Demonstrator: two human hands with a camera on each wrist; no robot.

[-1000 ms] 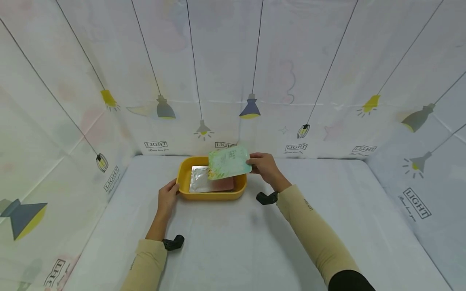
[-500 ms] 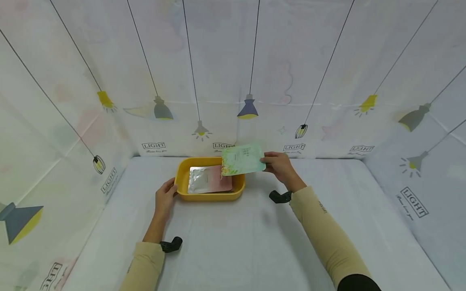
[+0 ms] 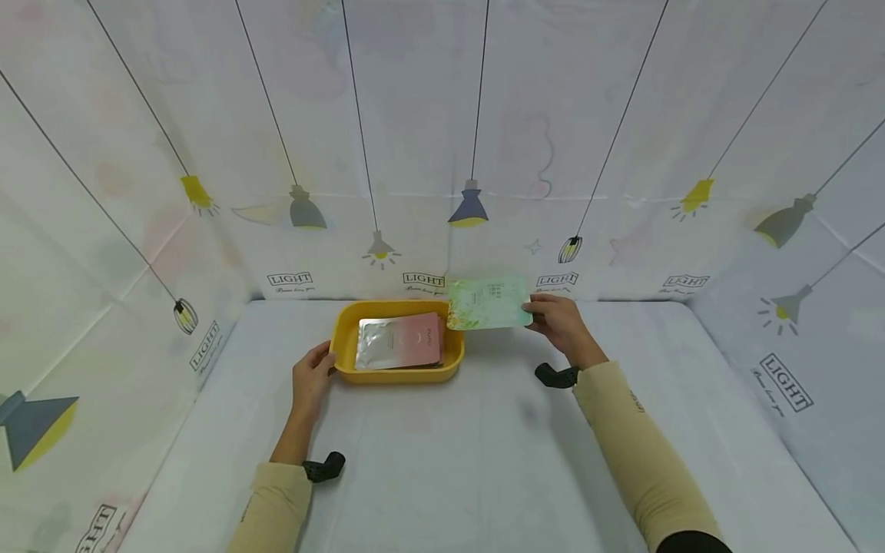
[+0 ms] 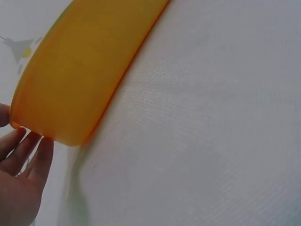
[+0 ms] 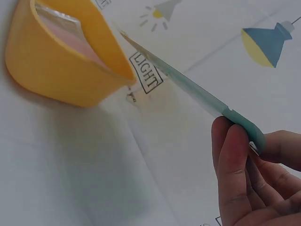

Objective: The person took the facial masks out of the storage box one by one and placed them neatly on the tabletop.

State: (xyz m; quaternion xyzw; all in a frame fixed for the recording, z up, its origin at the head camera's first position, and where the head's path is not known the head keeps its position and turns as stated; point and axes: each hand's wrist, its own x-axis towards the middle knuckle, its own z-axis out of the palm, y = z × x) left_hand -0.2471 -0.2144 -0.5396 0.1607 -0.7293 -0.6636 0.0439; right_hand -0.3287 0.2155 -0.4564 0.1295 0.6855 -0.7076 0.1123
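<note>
In the head view a yellow plastic basin (image 3: 397, 376) stands near the back of the table. My left hand (image 3: 311, 380) pinches its left end; in the left wrist view the thumb is at the rim and the fingertips touch the outer wall (image 4: 70, 70). My right hand (image 3: 556, 322) pinches a light-green sachet (image 3: 487, 304) by its right edge, thumb against fingers. The sachet is raised, its left end overlapping the basin's right rim in the head view. Inside the basin lie silver-and-pink sachets (image 3: 401, 342), stacked flat.
A white cloth (image 3: 442, 461) covers the table. Close behind the basin rises a white wall sheet (image 3: 415, 138) printed with hanging lamps and lettering; similar sheets stand at both sides. Each wrist wears a black camera mount (image 3: 325, 467).
My right hand has carried the green sachet to the right, from over the basin to its right edge, uncovering more of the pink sachets. The left hand keeps its hold on the basin.
</note>
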